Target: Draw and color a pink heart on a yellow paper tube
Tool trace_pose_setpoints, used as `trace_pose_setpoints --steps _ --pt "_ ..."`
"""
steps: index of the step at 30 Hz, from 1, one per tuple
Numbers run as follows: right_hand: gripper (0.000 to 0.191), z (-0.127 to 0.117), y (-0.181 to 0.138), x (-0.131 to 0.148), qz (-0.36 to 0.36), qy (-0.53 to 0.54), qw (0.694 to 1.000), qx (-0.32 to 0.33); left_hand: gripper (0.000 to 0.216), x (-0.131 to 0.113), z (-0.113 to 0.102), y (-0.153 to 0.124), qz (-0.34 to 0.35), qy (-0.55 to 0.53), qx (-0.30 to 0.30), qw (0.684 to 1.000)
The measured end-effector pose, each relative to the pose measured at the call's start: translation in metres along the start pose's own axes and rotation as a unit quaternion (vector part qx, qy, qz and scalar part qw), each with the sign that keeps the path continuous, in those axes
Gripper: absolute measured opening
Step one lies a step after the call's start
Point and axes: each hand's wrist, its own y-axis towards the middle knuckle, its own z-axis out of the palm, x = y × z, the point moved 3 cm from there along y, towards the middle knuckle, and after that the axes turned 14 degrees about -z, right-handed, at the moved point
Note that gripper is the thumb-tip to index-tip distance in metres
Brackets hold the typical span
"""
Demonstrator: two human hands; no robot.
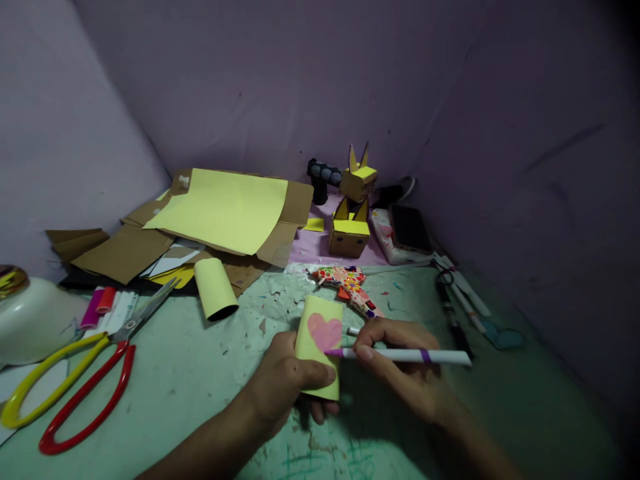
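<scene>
My left hand is wrapped round a yellow paper tube, its thumb lying across the front. On the tube's face is a pink heart. In my right hand is a white marker with a purple band; its purple tip meets the lower part of the heart. Behind the tube lies a glue gun with a colourful pattern. Another yellow paper tube rests on the table to the left, its dark open end toward me.
Scissors with yellow and red handles lie open at left, beside markers with pink and red caps. Cardboard pieces and a yellow sheet are piled behind. Two small cardboard boxes with pointed ears and a phone stand further back.
</scene>
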Motion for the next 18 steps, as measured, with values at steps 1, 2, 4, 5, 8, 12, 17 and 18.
trace_pose_setpoints --steps 1,2,4,5,8,12,17,18 --pt "0.021 -0.0003 0.0 -0.0002 0.0 0.001 1.0 -0.001 0.022 -0.0001 -0.0001 -0.0001 0.0 -0.001 -0.001 1.0" --pt "0.021 -0.0005 0.0 -0.0003 0.0 0.003 1.0 -0.001 0.022 -0.0002 0.0 -0.0002 0.001 -0.001 0.0 1.0" --pt "0.02 -0.0006 0.0002 -0.0004 0.002 0.009 1.0 -0.001 0.022 -0.0002 0.0 -0.0004 0.0 -0.003 -0.001 1.0" --pt "0.02 -0.0005 0.0003 -0.0003 0.003 0.012 1.0 0.0 0.022 0.0 0.0001 -0.0005 0.0 -0.004 -0.002 1.0" --pt "0.02 0.0003 0.0004 -0.0001 0.008 0.015 1.0 0.001 0.021 0.0007 0.0002 -0.0005 -0.001 -0.006 -0.004 1.0" --pt "0.02 0.0015 -0.0001 0.0001 0.011 0.01 1.0 0.002 0.022 0.0015 0.0003 -0.0003 -0.005 -0.005 0.004 1.0" --pt "0.02 0.0032 0.0001 -0.0008 0.006 0.014 1.0 -0.001 0.024 0.0005 0.0001 -0.0006 -0.002 -0.011 0.004 1.0" --pt "0.02 0.0037 0.0002 -0.0011 0.004 0.016 1.0 -0.001 0.024 0.0002 0.0003 -0.0005 -0.001 -0.01 0.003 1.0"
